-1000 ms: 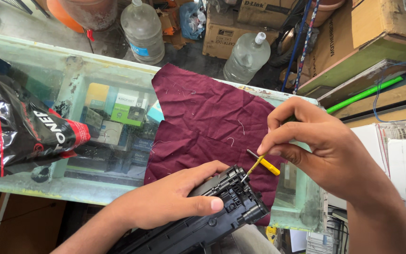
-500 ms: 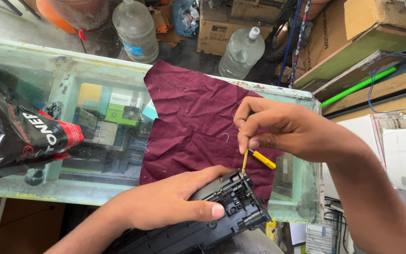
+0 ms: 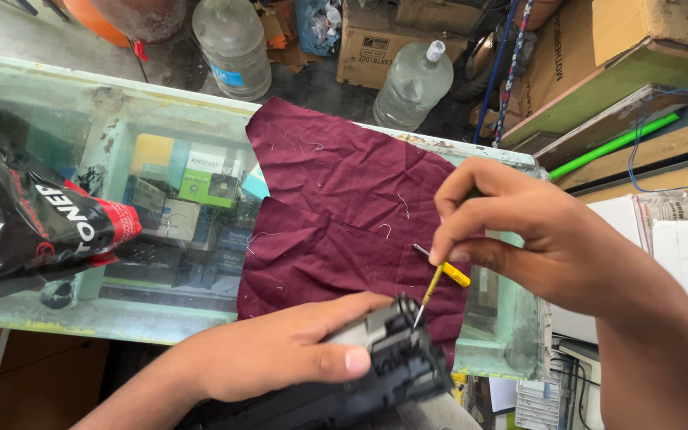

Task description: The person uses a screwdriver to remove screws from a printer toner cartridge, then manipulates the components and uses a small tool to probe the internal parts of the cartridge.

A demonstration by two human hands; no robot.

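At the near edge of the glass tabletop [image 3: 57, 314], the black toner cartridge [image 3: 396, 362] lay under my left hand [image 3: 280, 354], its grip closed over the top and steadying it. My right hand [image 3: 535, 239] pinched the small yellow-handled screwdriver [image 3: 437, 280] shut between fingertips. Compared with half a second earlier, the tip had dropped to the cartridge's end, so I judged it was now seated to work. Behind lay the maroon cloth [image 3: 336, 199].

Left hand [image 3: 280, 354] clasped, right hand [image 3: 535, 239] pinching
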